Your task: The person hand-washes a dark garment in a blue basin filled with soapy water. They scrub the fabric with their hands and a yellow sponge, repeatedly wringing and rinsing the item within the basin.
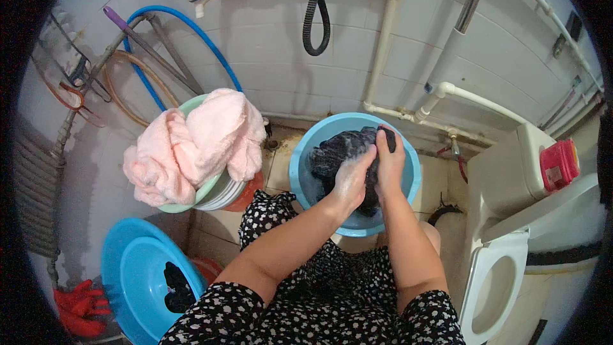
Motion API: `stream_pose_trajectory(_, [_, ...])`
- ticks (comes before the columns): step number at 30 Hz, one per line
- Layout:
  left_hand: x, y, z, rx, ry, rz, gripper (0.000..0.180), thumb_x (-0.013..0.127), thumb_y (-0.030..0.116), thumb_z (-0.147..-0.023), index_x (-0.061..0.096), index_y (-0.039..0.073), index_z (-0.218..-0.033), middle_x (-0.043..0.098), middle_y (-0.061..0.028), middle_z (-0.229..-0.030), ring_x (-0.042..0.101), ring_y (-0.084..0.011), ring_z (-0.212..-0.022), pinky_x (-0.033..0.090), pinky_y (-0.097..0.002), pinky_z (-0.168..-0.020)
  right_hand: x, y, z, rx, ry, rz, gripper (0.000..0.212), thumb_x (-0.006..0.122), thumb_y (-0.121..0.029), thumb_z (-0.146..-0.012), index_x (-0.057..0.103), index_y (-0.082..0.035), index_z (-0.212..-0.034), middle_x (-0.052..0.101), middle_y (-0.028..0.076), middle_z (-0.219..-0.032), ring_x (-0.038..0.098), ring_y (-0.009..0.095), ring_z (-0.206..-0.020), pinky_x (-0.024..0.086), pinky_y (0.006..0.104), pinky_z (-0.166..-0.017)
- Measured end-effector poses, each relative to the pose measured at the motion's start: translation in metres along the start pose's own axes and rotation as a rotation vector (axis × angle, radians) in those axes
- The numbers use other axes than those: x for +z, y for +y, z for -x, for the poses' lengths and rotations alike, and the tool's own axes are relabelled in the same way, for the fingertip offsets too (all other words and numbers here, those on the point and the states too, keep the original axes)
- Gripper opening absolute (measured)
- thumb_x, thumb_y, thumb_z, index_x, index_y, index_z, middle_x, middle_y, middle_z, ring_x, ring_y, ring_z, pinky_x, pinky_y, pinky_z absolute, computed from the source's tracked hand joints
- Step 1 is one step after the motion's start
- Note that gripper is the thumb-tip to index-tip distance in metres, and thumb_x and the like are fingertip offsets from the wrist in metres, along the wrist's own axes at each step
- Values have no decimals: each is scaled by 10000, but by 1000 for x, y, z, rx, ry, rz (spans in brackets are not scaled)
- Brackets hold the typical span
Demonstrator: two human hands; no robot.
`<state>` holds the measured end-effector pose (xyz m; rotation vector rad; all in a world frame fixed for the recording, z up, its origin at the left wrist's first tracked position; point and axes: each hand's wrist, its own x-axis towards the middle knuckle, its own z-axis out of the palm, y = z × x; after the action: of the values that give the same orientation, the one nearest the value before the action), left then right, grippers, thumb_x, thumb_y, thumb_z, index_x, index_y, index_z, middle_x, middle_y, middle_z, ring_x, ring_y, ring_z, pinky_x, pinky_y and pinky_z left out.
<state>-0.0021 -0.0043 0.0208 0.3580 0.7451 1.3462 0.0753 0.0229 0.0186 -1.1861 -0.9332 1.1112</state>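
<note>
In front of me on the floor stands a light blue basin [410,197] with soapy water in it. A wet black garment [338,155], flecked with suds, lies bunched in the water. Both hands are over the basin, close together. My left hand [353,176], with foam on its back, is closed on the left side of a raised part of the cloth. Beside it my right hand [390,163] grips the same garment, and a dark fold shows at its fingertips. Part of the cloth is hidden beneath my hands and wrists.
A second blue basin [137,252] at the lower left holds a small black cloth [178,288]. Pink towelling [204,144] overflows a pale green tub [191,103]. Red gloves [82,308] hang at the far left. A toilet [488,287] stands on the right, and pipes [383,45] run along the wall.
</note>
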Motion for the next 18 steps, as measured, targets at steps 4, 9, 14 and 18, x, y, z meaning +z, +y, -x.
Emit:
stream_pose_trajectory(4, [-7,21,-17,-37,-20,90,343,589,358,-905,600,66,-1084,593,-42,-1057,537,-136,-955,434,-284,-854,16,4,36,-397,-95,243,322,601,-163,-873,564,-35,-1166,554,152,-1254,459,265,-1242,329,379,-1045])
stream_pose_trajectory(9, [-22,15,-29,-33,-250,191,442,363,329,-973,466,21,-1273,545,-124,-1228,487,-236,-1188,383,-385,-1018,17,-3,24,-736,-154,602,370,666,-212,-821,568,-54,-1141,483,143,-1337,348,341,-1315,234,424,-1099])
stream_pose_trajectory(14, [1,34,-25,-111,-63,288,271,520,212,-909,598,34,-1098,631,-94,-1045,604,-225,-972,483,-367,-876,6,-3,15,-306,-180,142,721,720,-144,-761,367,-82,-1387,434,167,-1348,430,258,-1229,343,382,-1030])
stream_pose_trajectory(18, [-14,62,-41,-142,-204,355,363,468,298,-921,594,49,-1153,643,-89,-1084,612,-258,-953,480,-403,-862,-2,13,28,-60,-373,270,837,694,-158,-792,192,-38,-1451,616,164,-1094,605,236,-1013,436,328,-926])
